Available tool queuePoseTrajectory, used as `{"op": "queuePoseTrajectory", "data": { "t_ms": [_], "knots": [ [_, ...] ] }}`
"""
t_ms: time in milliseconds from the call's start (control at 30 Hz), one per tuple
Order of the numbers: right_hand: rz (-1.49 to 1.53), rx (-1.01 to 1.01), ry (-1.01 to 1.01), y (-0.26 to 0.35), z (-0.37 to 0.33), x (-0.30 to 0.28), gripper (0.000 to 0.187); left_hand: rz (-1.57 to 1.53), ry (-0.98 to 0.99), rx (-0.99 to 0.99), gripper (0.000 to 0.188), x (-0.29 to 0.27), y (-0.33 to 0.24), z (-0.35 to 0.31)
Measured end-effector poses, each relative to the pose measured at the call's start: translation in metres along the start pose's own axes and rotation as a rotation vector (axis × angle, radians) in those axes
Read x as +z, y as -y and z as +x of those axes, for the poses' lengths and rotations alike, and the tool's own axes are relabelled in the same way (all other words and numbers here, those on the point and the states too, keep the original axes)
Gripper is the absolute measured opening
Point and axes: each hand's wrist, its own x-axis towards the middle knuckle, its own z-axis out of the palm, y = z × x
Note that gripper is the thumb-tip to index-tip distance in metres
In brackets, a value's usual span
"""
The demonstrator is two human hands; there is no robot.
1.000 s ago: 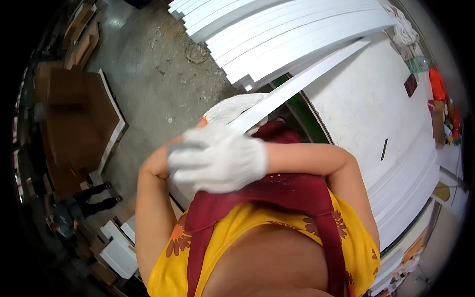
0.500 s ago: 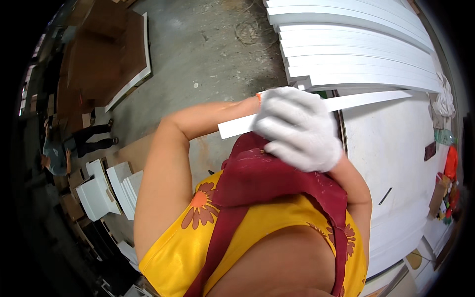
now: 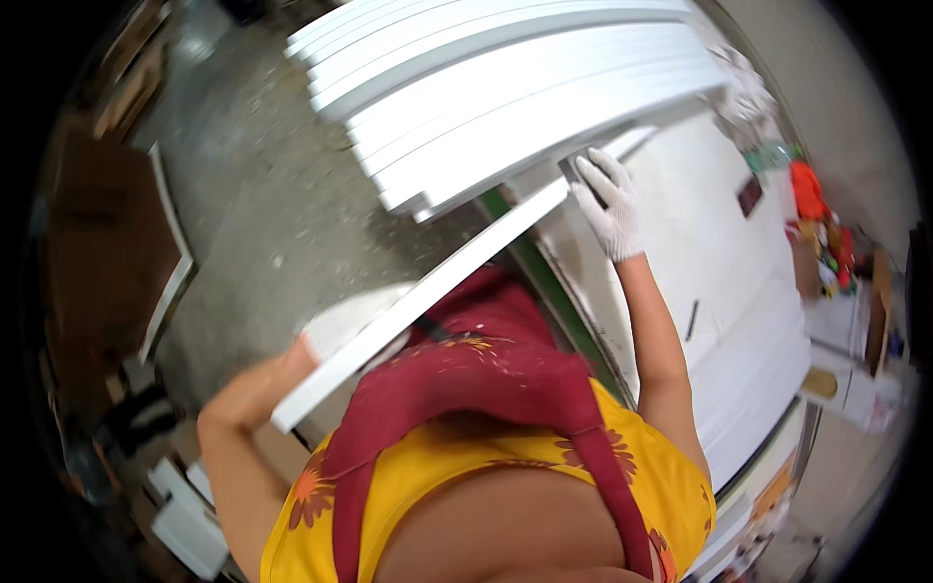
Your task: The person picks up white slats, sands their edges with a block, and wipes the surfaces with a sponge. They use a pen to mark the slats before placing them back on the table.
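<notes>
A long white strip (image 3: 428, 301) slants across in front of me, its near end by my left forearm and its far end over the white table. My left hand (image 3: 340, 319), in a white knit glove, holds the strip from beneath; the strip hides most of its fingers. My right hand (image 3: 612, 209), gloved the same way, is at the strip's far part with its fingertips on a small dark grey block (image 3: 570, 168). That block rests against the strip; its exact kind does not show.
Stacked long white boards (image 3: 505, 107) lie beyond the strip. The white tabletop (image 3: 671, 223) at right bears a thin dark stick (image 3: 692, 321) and a dark phone-like slab (image 3: 749, 195). Brown panels (image 3: 107, 243) stand far left, with a blurred person (image 3: 92, 466) below them.
My hands have moved apart, the left toward the lower left, the right toward the upper right. The strip now slants more steeply, and the view has turned rightward.
</notes>
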Motion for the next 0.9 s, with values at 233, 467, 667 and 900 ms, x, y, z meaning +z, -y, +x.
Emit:
{"op": "queuePoseTrajectory", "data": {
  "t_ms": [233, 467, 667, 900],
  "knots": [
    [-0.127, 0.530, 0.005, -0.216, 0.014, -0.020, 0.045, 0.167, -0.212, -0.070, 0.064, -0.001, 0.031, -0.040],
    [-0.700, 0.538, 0.220, -0.243, -0.017, -0.024, 0.057, -0.006, -0.342, -0.031, 0.051, 0.012, 0.050, -0.049],
    [-0.672, 0.228, 0.230, -0.109, -0.016, -0.045, 0.080, -0.159, -0.154, -0.067, 0.050, 0.023, 0.034, -0.047],
    [-0.037, -0.539, 0.194, 0.060, 0.032, -0.003, 0.059, -0.404, 0.275, 0.081, 0.047, 0.031, -0.002, -0.042]
  ]
}}
